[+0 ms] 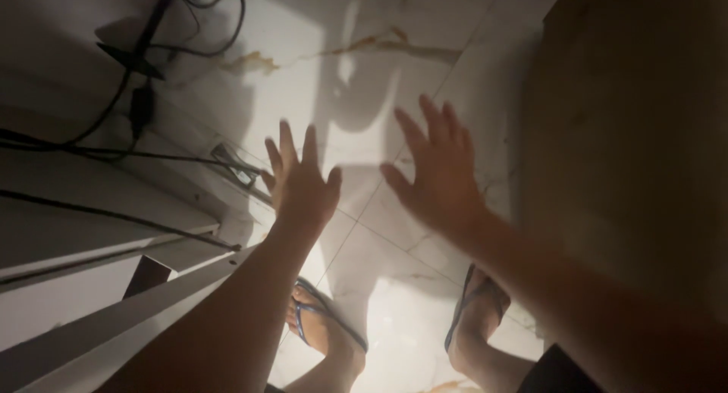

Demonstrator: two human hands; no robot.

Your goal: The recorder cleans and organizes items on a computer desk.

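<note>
Both hands reach forward empty over a white marble-tile floor (394,67): the left hand (302,182) and right hand (438,169) are spread flat, fingers apart, gripping nothing. Nearest the left hand, just beyond its fingertips, lies a small metal fitting (236,164) at the foot of a white frame (114,234), with black cables (136,97) farther left. Blue flip-flops (318,325) show below.
</note>
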